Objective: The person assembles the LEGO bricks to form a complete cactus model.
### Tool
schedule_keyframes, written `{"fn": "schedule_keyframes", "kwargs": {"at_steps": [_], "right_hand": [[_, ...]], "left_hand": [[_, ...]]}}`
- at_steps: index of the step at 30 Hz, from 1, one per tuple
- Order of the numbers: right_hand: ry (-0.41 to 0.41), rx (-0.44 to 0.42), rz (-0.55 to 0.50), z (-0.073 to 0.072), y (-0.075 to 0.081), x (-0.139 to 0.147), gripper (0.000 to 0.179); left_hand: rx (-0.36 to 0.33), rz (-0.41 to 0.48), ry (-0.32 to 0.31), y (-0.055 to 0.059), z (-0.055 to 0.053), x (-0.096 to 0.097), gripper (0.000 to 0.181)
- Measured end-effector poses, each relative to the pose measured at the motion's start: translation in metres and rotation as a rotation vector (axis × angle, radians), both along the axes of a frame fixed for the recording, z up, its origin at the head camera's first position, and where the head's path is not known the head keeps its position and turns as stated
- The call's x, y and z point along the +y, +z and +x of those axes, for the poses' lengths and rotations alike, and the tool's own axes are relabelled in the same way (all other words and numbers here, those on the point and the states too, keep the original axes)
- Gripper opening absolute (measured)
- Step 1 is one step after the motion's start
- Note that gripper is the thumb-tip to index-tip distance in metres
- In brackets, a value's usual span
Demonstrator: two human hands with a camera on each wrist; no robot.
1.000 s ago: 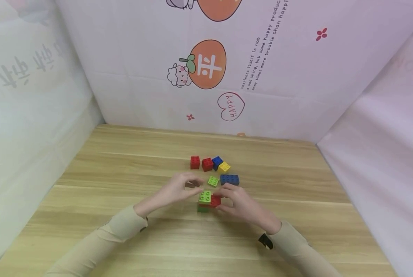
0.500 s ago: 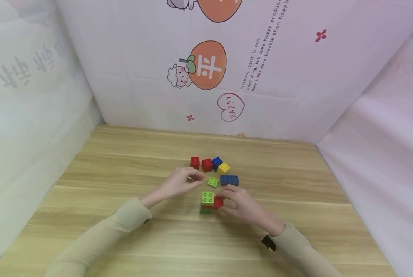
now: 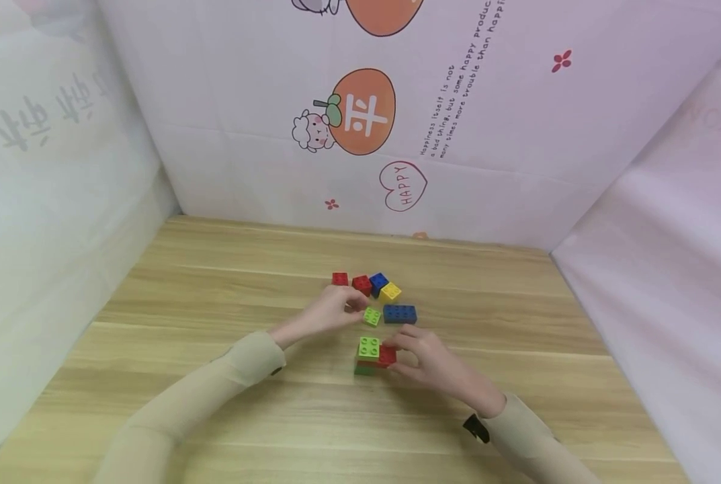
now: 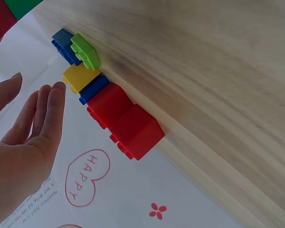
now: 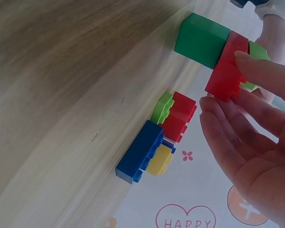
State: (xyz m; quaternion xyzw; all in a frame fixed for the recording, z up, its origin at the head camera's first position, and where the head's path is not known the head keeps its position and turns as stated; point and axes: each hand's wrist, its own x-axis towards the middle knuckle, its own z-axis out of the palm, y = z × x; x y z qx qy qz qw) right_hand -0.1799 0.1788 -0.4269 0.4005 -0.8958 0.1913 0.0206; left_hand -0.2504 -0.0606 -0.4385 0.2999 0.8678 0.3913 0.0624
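A small stack stands on the table: a dark green brick (image 5: 201,40) at the bottom, a longer red brick (image 5: 224,78) across it, and a lime brick (image 3: 369,347) on top at the left. My right hand (image 3: 429,359) pinches the red brick's overhanging right end between thumb and fingers. Beyond the stack lies a loose, thin lime brick (image 3: 371,316). Close to its left side is my left hand (image 3: 330,311), thumb and fingers spread apart and holding nothing. The left wrist view shows a gap between those fingers (image 4: 54,107) and the loose lime brick.
Two red bricks (image 3: 362,286) sit at the back, the left one partly behind my left hand. Beside them are a small blue brick (image 3: 379,284) and a yellow brick (image 3: 391,292). A long blue brick (image 3: 400,314) lies right of the loose lime one. White printed cloth (image 3: 245,168) encloses the wooden table.
My left hand has left the stack's side and moved up and right to the loose lime brick. The stack has shifted slightly right with my right hand.
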Motion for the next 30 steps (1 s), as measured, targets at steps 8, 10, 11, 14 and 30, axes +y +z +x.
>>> {"fn": "schedule_keyframes", "kwargs": {"at_steps": [8, 10, 11, 14, 30], "right_hand": [[0.016, 0.008, -0.007, 0.002, 0.001, 0.004, 0.029], [0.018, 0.011, -0.01, 0.002, 0.001, 0.005, 0.029], [0.019, 0.011, -0.01, 0.002, 0.001, 0.005, 0.029], [0.021, 0.016, -0.007, 0.003, 0.002, 0.005, 0.029], [0.035, 0.011, -0.022, 0.003, 0.001, 0.008, 0.029]], "left_hand": [[-0.038, -0.065, -0.018, 0.0, -0.01, 0.019, 0.029], [-0.036, -0.089, -0.029, 0.0, -0.013, 0.024, 0.029], [-0.034, -0.103, -0.03, 0.0, -0.014, 0.027, 0.029], [-0.032, -0.139, -0.029, -0.001, -0.019, 0.035, 0.03], [0.06, -0.278, -0.06, -0.009, -0.036, 0.062, 0.022]]}}
